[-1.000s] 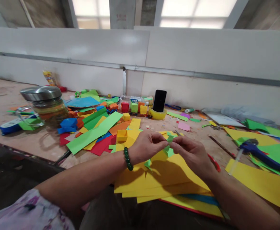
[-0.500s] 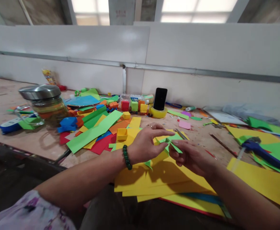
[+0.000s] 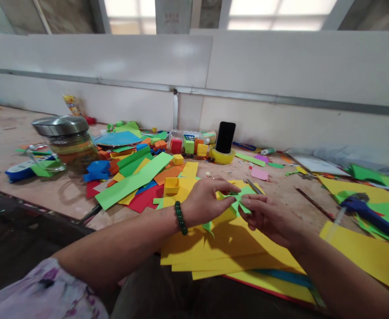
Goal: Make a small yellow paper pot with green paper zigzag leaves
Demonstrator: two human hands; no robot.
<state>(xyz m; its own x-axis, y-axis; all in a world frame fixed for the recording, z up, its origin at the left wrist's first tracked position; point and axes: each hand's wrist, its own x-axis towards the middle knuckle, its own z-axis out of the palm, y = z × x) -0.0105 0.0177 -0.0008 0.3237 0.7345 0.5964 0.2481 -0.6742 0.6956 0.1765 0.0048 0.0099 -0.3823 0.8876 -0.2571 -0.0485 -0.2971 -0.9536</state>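
Head view: left hand (image 3: 207, 200) and right hand (image 3: 274, 218) both pinch a folded green paper piece (image 3: 245, 192) above yellow paper sheets (image 3: 189, 248).

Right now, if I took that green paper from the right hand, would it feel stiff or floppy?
The green paper is probably very light, being thin and smaller than the right hand. Its thin edges suggest it would bend easily, and it might crumple if squeezed.
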